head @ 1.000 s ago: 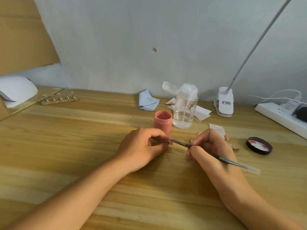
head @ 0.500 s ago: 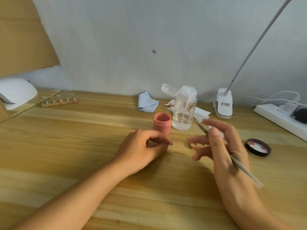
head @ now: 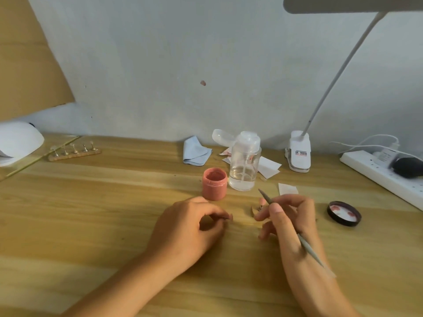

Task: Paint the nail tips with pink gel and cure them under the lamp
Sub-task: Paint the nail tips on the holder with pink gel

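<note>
Our right hand (head: pixel 290 220), gripping the brush (head: pixel 265 197), has lifted away from our left hand (head: pixel 190 227), whose curled fingers seem to pinch a tiny nail tip (head: pixel 229 217). The open pink gel jar (head: pixel 214 183) stands just behind. If we dip carelessly, we could tip it or drip gel.

Left hand (head: pixel 187 227) curled (thumb meeting forefinger); right hand (head: pixel 290 223) pinches the brush (head: pixel 265 196).

Single wide-angle view from the head
It looks forward and down, close over the desk (head: pixel 91 225), toward the wall (head: pixel 160 65) behind; left hand (head: pixel 183 229) and right hand (head: pixel 290 223) sit low centre.
</note>
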